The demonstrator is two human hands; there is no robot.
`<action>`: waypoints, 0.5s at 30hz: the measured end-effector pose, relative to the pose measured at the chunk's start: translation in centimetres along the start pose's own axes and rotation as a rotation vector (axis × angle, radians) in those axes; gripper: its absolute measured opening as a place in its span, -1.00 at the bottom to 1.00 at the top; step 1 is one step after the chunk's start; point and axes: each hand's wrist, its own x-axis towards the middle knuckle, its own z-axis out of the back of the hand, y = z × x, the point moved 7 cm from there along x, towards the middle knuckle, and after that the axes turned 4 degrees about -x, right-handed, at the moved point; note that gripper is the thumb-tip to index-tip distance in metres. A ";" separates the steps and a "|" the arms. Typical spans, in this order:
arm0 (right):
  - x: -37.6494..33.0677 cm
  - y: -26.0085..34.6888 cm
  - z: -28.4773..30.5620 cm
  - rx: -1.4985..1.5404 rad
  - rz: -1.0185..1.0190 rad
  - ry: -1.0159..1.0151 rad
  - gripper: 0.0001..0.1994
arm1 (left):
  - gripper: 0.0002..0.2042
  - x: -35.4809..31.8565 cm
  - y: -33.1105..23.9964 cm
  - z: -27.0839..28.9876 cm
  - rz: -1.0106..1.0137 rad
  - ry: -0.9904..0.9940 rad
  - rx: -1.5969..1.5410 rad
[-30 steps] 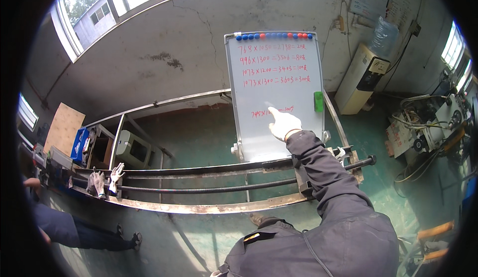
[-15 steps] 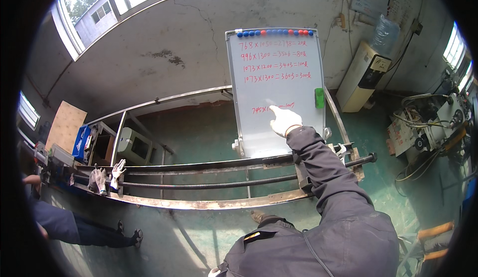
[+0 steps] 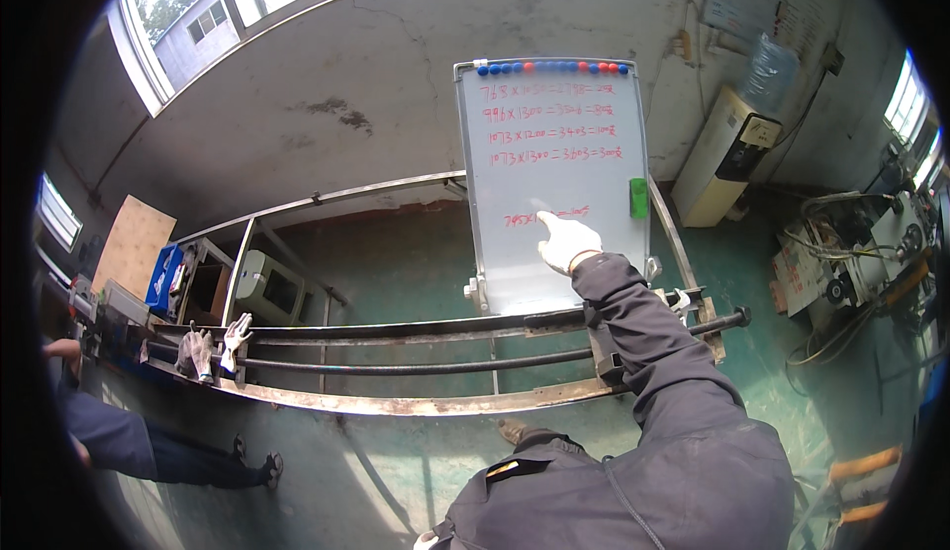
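My right hand (image 3: 570, 244), in a white glove, reaches up to the whiteboard (image 3: 554, 278). Its index finger stretches toward the lowest row of red writing, while the other fingers look partly curled. Nothing shows in that hand, and whether the fingertip touches the board I cannot tell. Several rows of red handwriting fill the board's upper half. Blue and red round magnets (image 3: 554, 66) line its top edge, and a green eraser (image 3: 638, 198) sits at its right side. Of my left hand (image 3: 427, 541) only a bit of white glove shows at the lower edge; its fingers are hidden.
A long metal frame (image 3: 396, 405) with a dark rod (image 3: 416, 365) runs across before me. Two gloves (image 3: 236, 340) hang on its left part. Another person (image 3: 119, 441) stands at far left. A water dispenser (image 3: 719, 159) and cabled machinery (image 3: 851, 263) are at right.
The view has shifted very slightly. My right hand stays at the lowest row of writing, its index finger still stretched out.
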 end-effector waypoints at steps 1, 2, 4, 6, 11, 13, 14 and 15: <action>0.3 0.4 0.3 0.007 -0.003 0.012 -0.23 | -0.35 0.0 0.3 0.1 0.003 -0.008 -0.005; 1.0 1.2 1.1 0.015 0.031 -0.020 -0.22 | -0.34 -0.2 0.6 0.3 0.006 -0.016 -0.006; 3.4 2.7 2.4 0.048 0.070 -0.049 -0.19 | -0.33 -0.6 1.3 0.8 0.010 -0.028 -0.003; 7.4 4.3 3.3 0.041 0.074 -0.089 -0.14 | -0.32 -1.3 2.1 1.3 0.016 -0.050 0.008; 16.8 4.8 1.2 0.064 0.105 -0.100 -0.12 | -0.49 -5.3 5.4 0.9 0.144 -0.095 -0.391; 20.7 3.6 -0.5 0.129 0.099 -0.111 -0.07 | -0.55 -6.9 5.5 -0.3 0.144 -0.145 -0.467; 23.2 2.6 -1.4 0.089 0.060 -0.086 -0.04 | -0.61 -7.5 5.0 -0.8 0.103 -0.144 -0.450; 25.3 1.8 -2.2 0.026 0.036 -0.117 0.00 | -0.59 -8.3 5.0 -1.0 0.108 -0.205 -0.343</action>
